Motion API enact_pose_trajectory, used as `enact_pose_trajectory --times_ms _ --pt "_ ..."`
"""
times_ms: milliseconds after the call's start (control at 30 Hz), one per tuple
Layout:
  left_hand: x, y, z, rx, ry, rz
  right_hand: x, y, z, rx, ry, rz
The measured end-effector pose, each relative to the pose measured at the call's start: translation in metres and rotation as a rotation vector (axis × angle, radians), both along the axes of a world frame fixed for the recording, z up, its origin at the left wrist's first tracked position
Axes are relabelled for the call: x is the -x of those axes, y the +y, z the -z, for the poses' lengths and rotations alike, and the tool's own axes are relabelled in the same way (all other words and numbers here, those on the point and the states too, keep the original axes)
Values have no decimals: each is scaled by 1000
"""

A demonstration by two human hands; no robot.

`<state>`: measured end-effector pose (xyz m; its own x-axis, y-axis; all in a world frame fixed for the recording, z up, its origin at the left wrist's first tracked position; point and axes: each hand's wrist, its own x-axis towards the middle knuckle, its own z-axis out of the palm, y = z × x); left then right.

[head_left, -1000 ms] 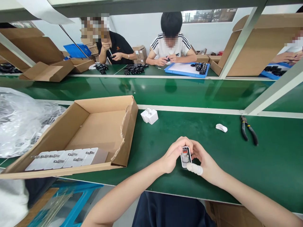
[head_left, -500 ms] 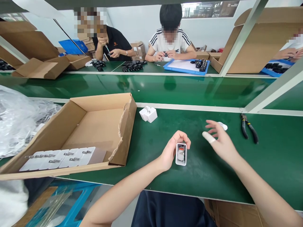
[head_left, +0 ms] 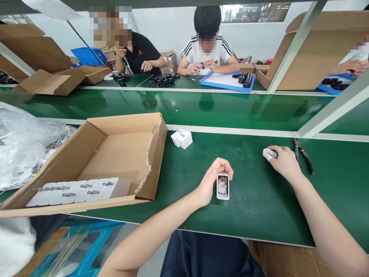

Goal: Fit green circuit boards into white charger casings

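Observation:
My left hand is wrapped round a white rectangular housing, whose open end faces up and shows metal and red parts inside. Farther right, my right hand is closed on a small white object with a dark edge, its exact shape partly covered by the fingers. Two white plug adapters stand side by side beyond my left hand. More white adapters with metal prongs line the near edge inside an open cardboard box on the left.
Black-handled pliers lie just right of my right hand on the green table. A clear plastic bag is at the far left. Slanting metal posts rise at the right. Across the table, people handle small black parts beside a blue tray.
My right hand has moved right and closed on the small white object. My left hand and the housing have barely shifted. Across the table, a person in black has lowered one hand.

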<state>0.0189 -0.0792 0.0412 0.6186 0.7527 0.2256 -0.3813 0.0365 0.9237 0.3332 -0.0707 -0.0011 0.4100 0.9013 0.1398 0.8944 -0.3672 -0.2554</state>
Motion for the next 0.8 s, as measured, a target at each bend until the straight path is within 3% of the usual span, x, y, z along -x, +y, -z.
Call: enact_pose_trajectory --times_ms 200,300,367,467,533,600,700,800 --pt "0 1 2 3 -1 19 3 0 -5 11 15 45" --pt "-3 2 5 9 1 17 6 1 -3 -63 -15 -7" --pt "-5 4 7 52 5 -13 15 0 -4 -178 -4 -148" --pt "-8 9 12 209 18 -163 45 -7 -11 -305 156 -492" --pt "-9 14 14 350 -3 -270 74 -17 -16 -262 335 -703" --pt "-8 18 16 465 -59 -310 104 -27 -18 -151 447 -822" --pt "-8 20 19 552 -144 -263 136 -37 -15 -88 434 -782" --pt "-9 21 22 595 -179 -147 141 -33 -5 -136 541 -642"
